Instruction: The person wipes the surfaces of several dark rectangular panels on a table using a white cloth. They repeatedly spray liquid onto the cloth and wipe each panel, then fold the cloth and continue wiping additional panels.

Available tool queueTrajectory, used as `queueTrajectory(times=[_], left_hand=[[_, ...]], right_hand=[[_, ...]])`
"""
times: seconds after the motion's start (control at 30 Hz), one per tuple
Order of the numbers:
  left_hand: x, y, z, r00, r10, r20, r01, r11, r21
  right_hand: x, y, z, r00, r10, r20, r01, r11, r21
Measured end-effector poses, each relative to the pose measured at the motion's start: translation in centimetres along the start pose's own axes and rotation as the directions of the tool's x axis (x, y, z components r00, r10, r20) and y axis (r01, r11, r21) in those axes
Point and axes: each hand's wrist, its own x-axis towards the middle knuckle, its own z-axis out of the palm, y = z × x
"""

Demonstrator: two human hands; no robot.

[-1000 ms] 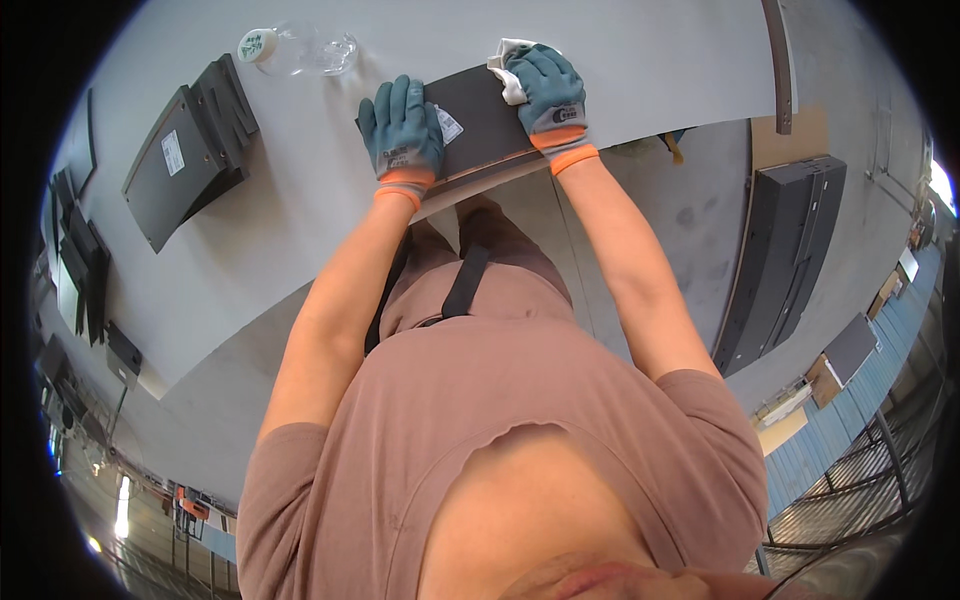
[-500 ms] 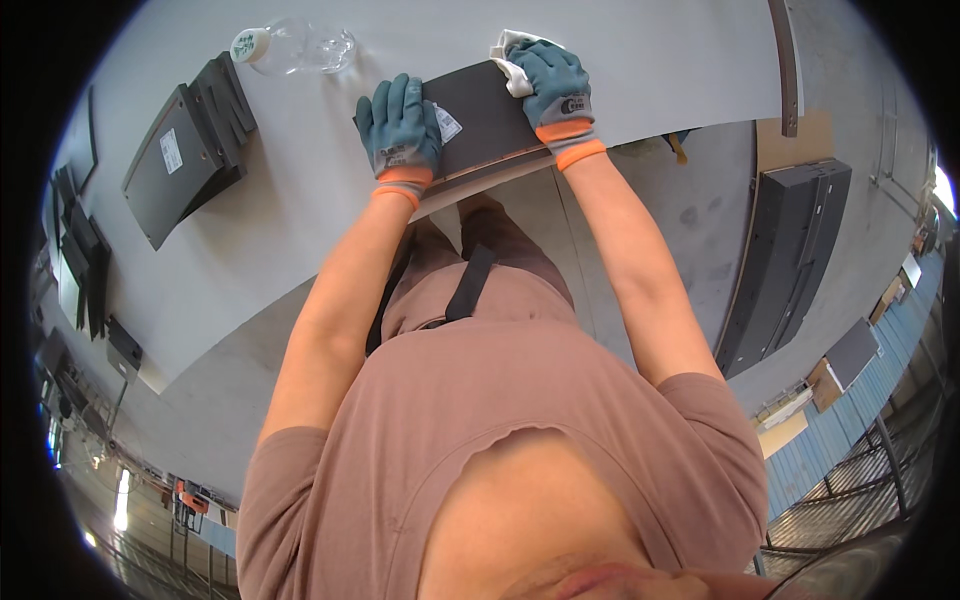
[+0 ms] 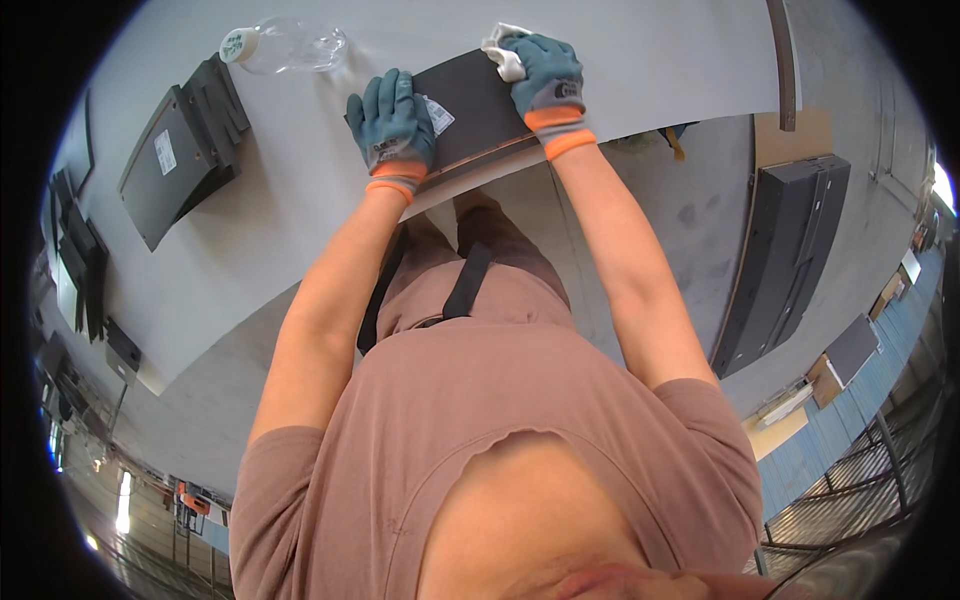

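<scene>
A dark grey, slightly curved panel (image 3: 470,95) lies at the near edge of the pale table, with a white label (image 3: 437,115) on it. My left hand (image 3: 392,122), in a teal and grey work glove with an orange cuff, rests flat on the panel's left end beside the label, fingers stretched out. At the far right corner of the panel, my right hand (image 3: 550,78) in a matching glove is closed on a crumpled white cloth (image 3: 506,60). Part of the cloth is hidden under the fingers.
A clear plastic bottle (image 3: 300,46) with a white cap lies at the far left. Nearer stands a stack of dark curved panels (image 3: 170,165); more dark pieces (image 3: 82,250) sit at the left rim. Right of the table, long dark panels (image 3: 785,260) lie low on brown board.
The view has shifted slightly, so hands, panel and bottle appear a little farther left and up. Both hands keep their hold; the cloth stays at the panel's far right corner.
</scene>
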Motion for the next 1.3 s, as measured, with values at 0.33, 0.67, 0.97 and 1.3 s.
queueTrajectory(times=[0.33,0.67,0.97,1.3], left_hand=[[0.1,0.6,-0.1,0.998,-0.062,-0.003,0.062,0.998,-0.007],[0.1,0.3,0.0,1.000,-0.023,-0.012,0.023,1.000,0.011],[0.1,0.4,0.2,0.999,-0.052,-0.017,0.052,0.999,0.005],[0.2,0.4,0.2,0.999,-0.036,-0.013,0.036,0.999,-0.013]], right_hand=[[-3.8,-1.8,-4.5,0.993,-0.115,0.019,0.115,0.993,0.023],[-0.8,0.1,-1.5,0.959,-0.282,-0.028,0.282,0.959,-0.015],[-6.9,-5.3,-0.7,0.986,-0.084,0.142,0.084,0.996,0.004],[-6.3,-0.8,-1.2,1.000,-0.026,0.007,0.026,1.000,0.003]])
